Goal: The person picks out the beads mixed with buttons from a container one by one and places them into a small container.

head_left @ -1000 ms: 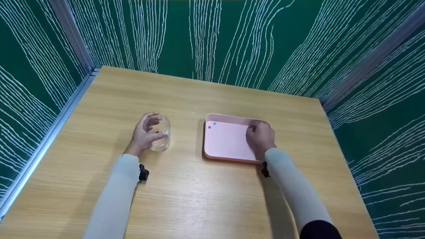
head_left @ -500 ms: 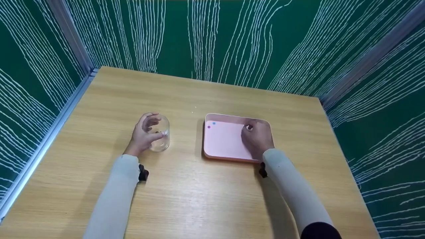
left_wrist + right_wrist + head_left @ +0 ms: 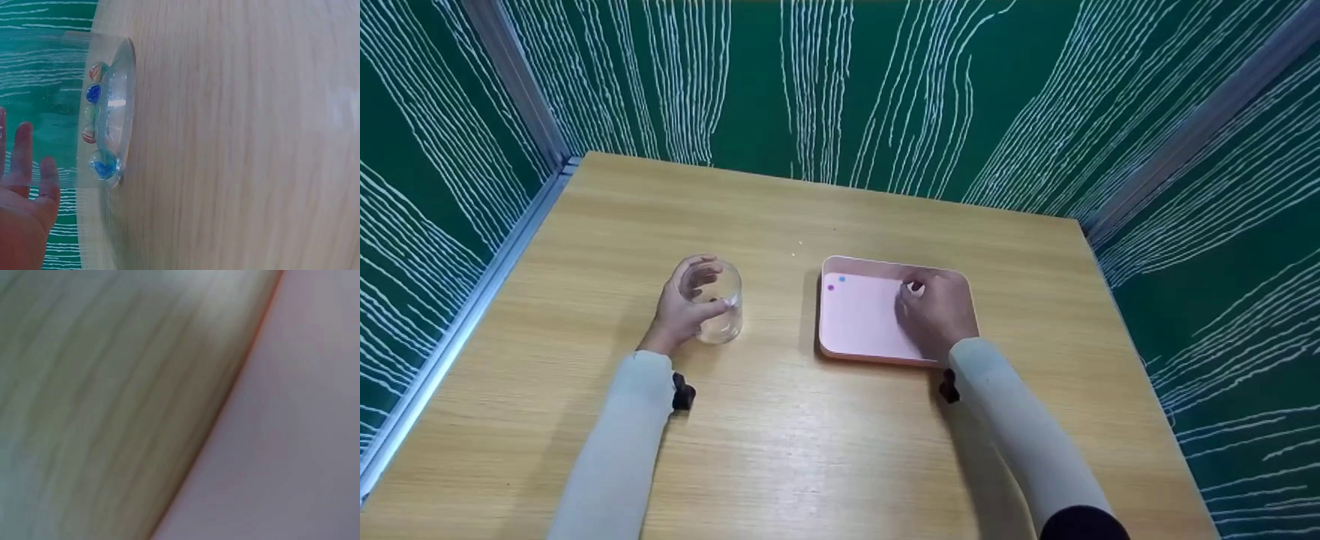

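Note:
In the head view my left hand (image 3: 681, 309) grips a clear glass jar (image 3: 727, 319) standing on the table, fingers behind it and thumb across its near side. Several glass marbles (image 3: 104, 164) lie at the jar's bottom in the left wrist view, some with blue swirls, some with reddish ones. My right hand (image 3: 941, 306) is over the right part of a shallow pink tray (image 3: 859, 319), its fingers curled and the thumb and index finger bent into a ring. I cannot tell whether a small thing sits between those fingertips. The right wrist view shows only the tray's edge and the table.
Two small dots, one magenta (image 3: 831, 288) and one blue (image 3: 842, 279), show in the tray's far left corner. Tiny white specks lie on the wooden table (image 3: 780, 420) behind the tray's left side. Green walls (image 3: 757, 90) with white lines surround the table.
My right hand has slid a little to the left over the tray, its fingers still curled. My left hand and the jar have stayed in place.

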`<action>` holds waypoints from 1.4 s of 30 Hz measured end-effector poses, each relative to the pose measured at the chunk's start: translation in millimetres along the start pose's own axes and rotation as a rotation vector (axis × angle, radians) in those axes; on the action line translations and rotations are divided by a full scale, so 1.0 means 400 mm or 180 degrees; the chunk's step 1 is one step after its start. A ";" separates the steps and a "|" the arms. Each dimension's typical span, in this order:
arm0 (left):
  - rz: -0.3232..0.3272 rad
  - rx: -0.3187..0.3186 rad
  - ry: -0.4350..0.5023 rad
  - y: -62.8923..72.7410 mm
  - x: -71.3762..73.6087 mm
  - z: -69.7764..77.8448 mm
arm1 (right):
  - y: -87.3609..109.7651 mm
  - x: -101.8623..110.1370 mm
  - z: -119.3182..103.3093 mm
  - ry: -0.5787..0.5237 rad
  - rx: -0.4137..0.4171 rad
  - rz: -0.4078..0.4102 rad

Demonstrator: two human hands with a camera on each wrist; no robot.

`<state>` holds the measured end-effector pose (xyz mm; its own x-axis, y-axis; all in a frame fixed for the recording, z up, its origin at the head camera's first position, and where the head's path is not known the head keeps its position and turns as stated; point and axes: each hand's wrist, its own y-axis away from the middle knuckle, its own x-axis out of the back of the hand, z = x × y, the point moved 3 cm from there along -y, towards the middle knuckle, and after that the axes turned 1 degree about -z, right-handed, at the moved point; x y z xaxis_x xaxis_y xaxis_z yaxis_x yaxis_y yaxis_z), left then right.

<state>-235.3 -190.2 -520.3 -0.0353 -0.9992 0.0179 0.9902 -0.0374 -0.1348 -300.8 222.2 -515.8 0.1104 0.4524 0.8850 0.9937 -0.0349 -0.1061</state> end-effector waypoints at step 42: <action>-0.0035 0.0021 0.0104 0.017 -0.010 0.057 | 0.015 -0.005 -0.179 -0.0326 0.1076 0.0190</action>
<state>-225.2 -186.1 -498.6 -0.0504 -0.9986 -0.0131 0.9906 -0.0484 -0.1281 -293.9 157.3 -485.6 0.1489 0.5460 0.8245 0.9218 0.2251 -0.3155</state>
